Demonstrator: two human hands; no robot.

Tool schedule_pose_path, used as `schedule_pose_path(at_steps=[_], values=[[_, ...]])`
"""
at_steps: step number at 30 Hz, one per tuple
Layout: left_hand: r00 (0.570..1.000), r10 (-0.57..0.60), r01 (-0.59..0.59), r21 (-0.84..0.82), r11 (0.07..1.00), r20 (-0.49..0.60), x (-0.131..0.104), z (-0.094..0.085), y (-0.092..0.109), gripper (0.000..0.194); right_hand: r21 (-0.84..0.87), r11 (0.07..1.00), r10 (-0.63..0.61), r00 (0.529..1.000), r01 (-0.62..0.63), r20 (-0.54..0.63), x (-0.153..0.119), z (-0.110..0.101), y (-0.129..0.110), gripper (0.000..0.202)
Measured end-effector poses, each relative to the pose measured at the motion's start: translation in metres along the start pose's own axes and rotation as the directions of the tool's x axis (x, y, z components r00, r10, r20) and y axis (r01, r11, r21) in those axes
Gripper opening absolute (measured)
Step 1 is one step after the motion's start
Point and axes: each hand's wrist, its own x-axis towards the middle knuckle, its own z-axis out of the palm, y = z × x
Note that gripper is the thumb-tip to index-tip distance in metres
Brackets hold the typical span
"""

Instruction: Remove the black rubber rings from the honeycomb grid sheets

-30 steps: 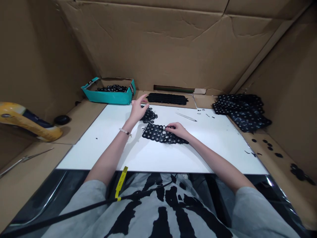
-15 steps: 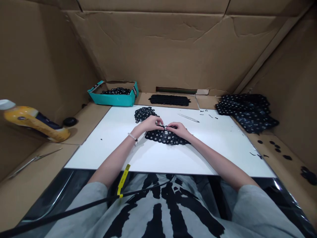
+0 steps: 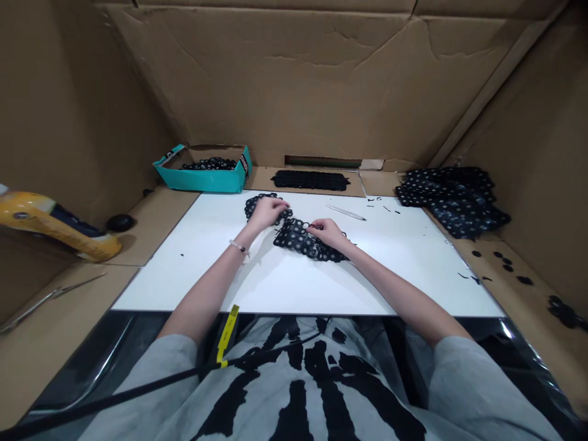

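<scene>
On a white board (image 3: 184, 275) lies a black sheet with rows of pale round dots (image 3: 298, 239). My right hand (image 3: 327, 233) pinches the sheet's far edge near its middle. Up and to the left, my left hand (image 3: 267, 212) is over a pile of small black rings (image 3: 252, 204), its fingers bent and slightly blurred; whether they hold a ring cannot be made out. The hand covers part of the pile.
A teal box (image 3: 202, 179) of black rings stands at the back left, a black stack (image 3: 310, 179) at the back. Right are dotted sheets (image 3: 454, 199) and black scraps. A white pen (image 3: 346, 212) lies behind my right hand. Left are a yellow bottle (image 3: 59, 226) and tweezers (image 3: 55, 294).
My left hand has moved away from the sheet's edge, up and left to the ring pile. My right hand stays at the sheet. The whole view has shifted slightly.
</scene>
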Motion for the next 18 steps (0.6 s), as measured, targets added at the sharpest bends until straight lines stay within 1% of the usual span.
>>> schedule_pose_path(at_steps=[1, 2, 3, 4, 6, 7, 9, 10, 11, 12, 13, 14, 15, 16, 17, 18], values=[[0.988, -0.038, 0.040, 0.005, 0.999, -0.152, 0.003, -0.009, -0.009, 0.025, -0.011, 1.000, -0.006, 1.000, 0.006, 0.006, 0.000, 0.000, 0.000, 0.026], [0.963, -0.063, 0.069, 0.011, 0.998, -0.263, 0.006, -0.017, -0.018, 0.026, -0.012, 1.000, -0.017, 1.000, 0.017, 0.018, 0.000, 0.000, 0.000, 0.026], [0.941, -0.084, 0.096, 0.020, 0.995, -0.329, 0.008, -0.024, -0.027, 0.024, -0.003, 1.000, -0.031, 0.999, 0.031, 0.032, -0.001, -0.001, 0.000, 0.027], [0.931, -0.094, 0.116, 0.040, 0.992, -0.352, 0.008, -0.029, -0.035, 0.022, 0.013, 0.999, -0.043, 0.998, 0.042, 0.041, -0.002, -0.001, 0.000, 0.028], [0.931, -0.063, 0.116, 0.126, 0.985, -0.360, 0.008, -0.033, -0.045, 0.017, 0.038, 0.998, -0.052, 0.998, 0.050, 0.043, -0.004, -0.001, 0.000, 0.031], [0.929, -0.024, 0.097, 0.179, 0.979, -0.368, 0.007, -0.032, -0.045, 0.016, 0.045, 0.998, -0.054, 0.998, 0.052, 0.043, -0.004, -0.002, 0.001, 0.032], [0.918, 0.081, 0.024, 0.259, 0.966, -0.387, 0.004, -0.025, -0.037, 0.017, 0.061, 0.997, -0.057, 0.997, 0.054, 0.045, -0.004, -0.001, 0.003, 0.036], [0.922, 0.138, -0.039, 0.269, 0.962, -0.361, 0.002, -0.020, -0.029, 0.018, 0.073, 0.996, -0.058, 0.997, 0.054, 0.044, -0.004, -0.001, 0.004, 0.037], [0.937, 0.197, -0.122, 0.258, 0.958, -0.289, 0.000, -0.016, -0.020, 0.020, 0.089, 0.994, -0.062, 0.997, 0.058, 0.041, -0.003, -0.001, 0.005, 0.038], [0.949, 0.261, -0.219, 0.229, 0.948, -0.175, -0.002, -0.011, -0.011, 0.021, 0.108, 0.992, -0.070, 0.997, 0.066, 0.035, -0.003, 0.000, 0.006, 0.039], [0.945, 0.324, -0.312, 0.188, 0.931, -0.037, -0.005, -0.005, -0.003, 0.022, 0.125, 0.989, -0.085, 0.996, 0.081, 0.026, -0.002, 0.000, 0.007, 0.039], [0.922, 0.374, -0.385, 0.142, 0.912, 0.098, -0.007, 0.000, 0.004, 0.024, 0.141, 0.985, -0.105, 0.994, 0.101, 0.018, -0.001, 0.000, 0.007, 0.039], [0.891, 0.405, -0.431, 0.104, 0.896, 0.207, -0.010, 0.005, 0.009, 0.026, 0.156, 0.980, -0.127, 0.992, 0.123, 0.013, -0.001, 0.000, 0.007, 0.039], [0.867, 0.415, -0.450, 0.079, 0.889, 0.277, -0.012, 0.010, 0.012, 0.028, 0.167, 0.976, -0.146, 0.989, 0.142, 0.013, -0.001, 0.000, 0.007, 0.039], [0.857, 0.409, -0.449, 0.064, 0.891, 0.312, -0.013, 0.014, 0.013, 0.030, 0.172, 0.973, -0.157, 0.987, 0.152, 0.016, -0.001, 0.000, 0.007, 0.040], [0.859, 0.395, -0.433, 0.049, 0.900, 0.327, -0.014, 0.018, 0.013, 0.031, 0.174, 0.973, -0.156, 0.988, 0.151, 0.019, -0.001, 0.000, 0.006, 0.040]])
